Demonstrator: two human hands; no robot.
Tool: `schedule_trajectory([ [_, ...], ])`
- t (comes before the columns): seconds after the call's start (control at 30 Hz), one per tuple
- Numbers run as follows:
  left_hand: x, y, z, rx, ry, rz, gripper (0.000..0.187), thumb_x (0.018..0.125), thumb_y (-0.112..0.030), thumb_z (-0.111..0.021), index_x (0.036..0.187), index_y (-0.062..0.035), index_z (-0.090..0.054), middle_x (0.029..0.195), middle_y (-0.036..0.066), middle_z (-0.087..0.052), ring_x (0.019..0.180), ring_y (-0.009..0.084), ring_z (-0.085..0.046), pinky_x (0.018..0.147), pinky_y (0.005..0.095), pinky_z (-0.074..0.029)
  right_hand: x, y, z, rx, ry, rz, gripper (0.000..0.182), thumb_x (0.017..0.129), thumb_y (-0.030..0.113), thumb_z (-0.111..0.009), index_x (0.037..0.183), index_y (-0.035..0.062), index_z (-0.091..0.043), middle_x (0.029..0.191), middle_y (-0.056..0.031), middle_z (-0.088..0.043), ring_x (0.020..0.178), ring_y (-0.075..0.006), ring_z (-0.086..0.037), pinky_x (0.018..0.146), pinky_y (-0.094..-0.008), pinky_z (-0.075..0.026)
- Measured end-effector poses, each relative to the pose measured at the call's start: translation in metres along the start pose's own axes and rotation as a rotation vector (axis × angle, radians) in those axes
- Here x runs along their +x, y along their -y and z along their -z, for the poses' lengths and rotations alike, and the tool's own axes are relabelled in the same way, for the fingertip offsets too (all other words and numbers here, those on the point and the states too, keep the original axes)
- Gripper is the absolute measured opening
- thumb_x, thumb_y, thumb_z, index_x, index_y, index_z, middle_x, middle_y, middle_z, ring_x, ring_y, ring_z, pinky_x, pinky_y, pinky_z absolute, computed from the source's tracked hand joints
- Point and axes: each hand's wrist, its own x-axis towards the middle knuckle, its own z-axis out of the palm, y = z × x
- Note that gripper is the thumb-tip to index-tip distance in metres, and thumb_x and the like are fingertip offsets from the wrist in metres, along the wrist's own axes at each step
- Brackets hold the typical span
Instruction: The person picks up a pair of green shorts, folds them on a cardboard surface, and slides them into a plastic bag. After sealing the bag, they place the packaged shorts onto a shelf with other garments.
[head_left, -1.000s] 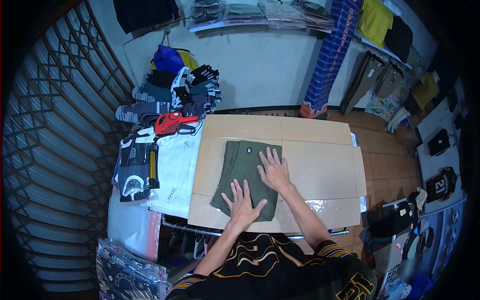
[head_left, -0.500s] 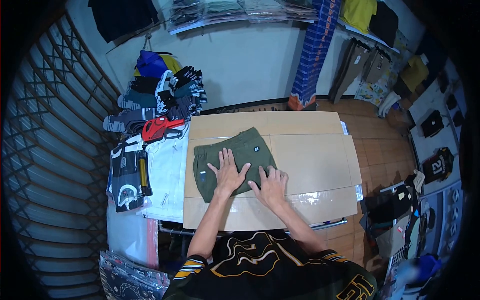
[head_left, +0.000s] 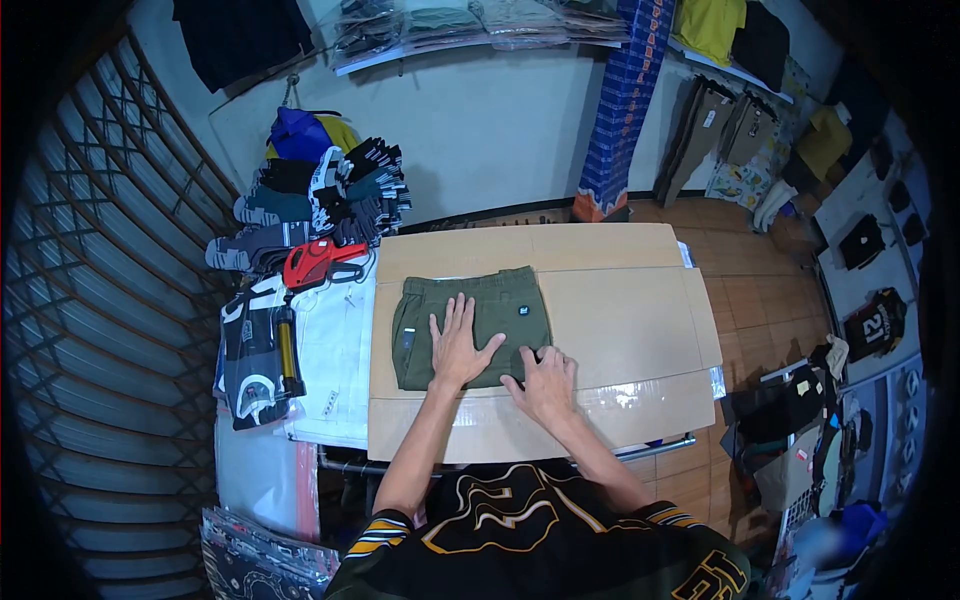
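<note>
A folded dark green pair of shorts or trousers (head_left: 500, 318) lies on a cardboard sheet (head_left: 630, 320). It has an elastic-looking waistband along its far edge, a small round dark badge at the right and a small label at the left. My left hand (head_left: 460, 350) lies flat on the middle of the garment, fingers stretched out and thumb spread. At its near right corner rests my right hand (head_left: 545, 388), its fingers bent over the edge and its thumb apart from them. The cloth under both palms is hidden.
Left of the cardboard are a red tape dispenser (head_left: 312, 262), a pile of socks (head_left: 340, 200) and a packaged dark garment (head_left: 250, 345). A blue pillar (head_left: 620, 110) stands behind. Clothes hang at the right, and a metal lattice gate (head_left: 110, 300) spans the left.
The green garment has turned and shifted slightly right, so its waistband now lies nearly level with the cardboard's far edge. Both hands stay on it, with only slight movement.
</note>
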Motion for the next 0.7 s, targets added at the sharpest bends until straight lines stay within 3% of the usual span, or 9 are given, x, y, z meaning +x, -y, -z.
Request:
schedule_trajectory([
  [0.1, -0.003, 0.003, 0.0, -0.101, -0.114, -0.017, 0.082, 0.087, -0.054, -0.068, 0.147, -0.0031, -0.046, 0.158, 0.018, -0.038, 0.15, 0.0326, -0.028, 0.122, 0.0573, -0.012, 0.003, 0.0, 0.001, 0.003, -0.003, -0.021, 0.064, 0.081, 0.043, -0.076, 0.129, 0.0042, -0.059, 0.106, -0.0181, -0.058, 0.105, -0.0326, -0.054, 0.09, -0.0485, -0.038],
  [0.17, -0.005, 0.006, 0.001, -0.235, -0.259, -0.059, 0.055, 0.087, -0.033, -0.074, 0.131, -0.0036, -0.06, 0.14, 0.018, -0.057, 0.137, 0.0355, -0.046, 0.117, 0.0523, -0.028, 0.004, 0.0, -0.003, 0.016, -0.001, -0.026, 0.065, 0.08, 0.044, -0.077, 0.13, 0.0049, -0.059, 0.107, -0.0181, -0.057, 0.106, -0.033, -0.054, 0.09, -0.0482, -0.038],
  [0.2, -0.009, 0.007, 0.002, -0.234, -0.27, -0.043, 0.055, 0.087, -0.033, -0.074, 0.131, -0.0036, -0.06, 0.14, 0.018, -0.057, 0.137, 0.0355, -0.046, 0.117, 0.0523, -0.028, 0.004, -0.001, -0.007, 0.027, -0.022, -0.05, 0.066, 0.08, 0.045, -0.077, 0.129, 0.0056, -0.06, 0.107, -0.0181, -0.057, 0.106, -0.0335, -0.053, 0.09, -0.0488, -0.038],
  [0.27, -0.018, 0.006, 0.008, -0.512, -0.367, -0.032, 0.034, 0.088, -0.014, -0.073, 0.119, -0.0011, -0.066, 0.12, 0.017, -0.068, 0.117, 0.0326, -0.062, 0.105, 0.0433, -0.045, 0.005, -0.002, -0.009, 0.039, -0.037, -0.049, 0.066, 0.079, 0.045, -0.078, 0.129, 0.0063, -0.06, 0.107, -0.0181, -0.056, 0.106, -0.0341, -0.053, 0.091, -0.0494, -0.038],
  [0.37, -0.054, 0.001, 0.017, -0.744, -0.4, 0.099, 0.026, 0.09, -0.006, -0.069, 0.115, 0.002, -0.067, 0.108, 0.015, -0.071, 0.102, 0.0262, -0.069, 0.092, 0.035, -0.053, 0.007, -0.002, -0.006, 0.076, 0.006, -0.063, 0.068, 0.078, 0.046, -0.078, 0.131, 0.0066, -0.06, 0.108, -0.0174, -0.056, 0.107, -0.0327, -0.053, 0.092, -0.0491, -0.038],
  [0.4, -0.067, 0.003, 0.018, -0.79, -0.427, 0.131, 0.024, 0.092, -0.006, -0.068, 0.114, 0.0027, -0.067, 0.106, 0.013, -0.072, 0.099, 0.0188, -0.068, 0.088, 0.0315, -0.053, 0.008, -0.001, -0.004, 0.068, 0.023, -0.079, 0.069, 0.078, 0.047, -0.079, 0.131, 0.0068, -0.059, 0.108, -0.0169, -0.056, 0.107, -0.0322, -0.053, 0.092, -0.0492, -0.039],
  [0.5, -0.112, 0.017, 0.034, -0.96, -0.483, 0.335, 0.022, 0.093, -0.007, -0.067, 0.113, 0.0029, -0.068, 0.104, 0.01, -0.072, 0.098, 0.0156, -0.067, 0.088, 0.0299, -0.053, 0.008, -0.007, -0.009, 0.045, 0.044, -0.025, 0.072, 0.078, 0.047, -0.079, 0.133, 0.0066, -0.057, 0.108, -0.0159, -0.057, 0.106, -0.0315, -0.054, 0.092, -0.05, -0.04],
  [0.63, -0.168, 0.067, 0.055, -0.819, -0.801, 0.535, 0.019, 0.093, -0.007, -0.067, 0.108, 0.0036, -0.069, 0.098, 0.011, -0.073, 0.089, 0.0135, -0.066, 0.079, 0.0278, -0.053, 0.018, -0.008, 0.003, 0.006, 0.107, -0.009, 0.069, 0.08, 0.047, -0.078, 0.132, 0.0062, -0.058, 0.11, -0.0202, -0.06, 0.109, -0.0328, -0.057, 0.095, -0.0493, -0.041],
  [0.7, -0.202, 0.105, 0.066, -0.481, -0.879, 0.648, 0.02, 0.091, -0.009, -0.068, 0.107, 0.0022, -0.069, 0.097, 0.012, -0.073, 0.086, 0.0167, -0.067, 0.077, 0.0304, -0.052, 0.029, -0.008, 0.014, -0.005, 0.257, -0.099, 0.067, 0.082, 0.044, -0.077, 0.132, 0.005, -0.058, 0.118, -0.0224, -0.062, 0.114, -0.0353, -0.058, 0.096, -0.0494, -0.043],
])
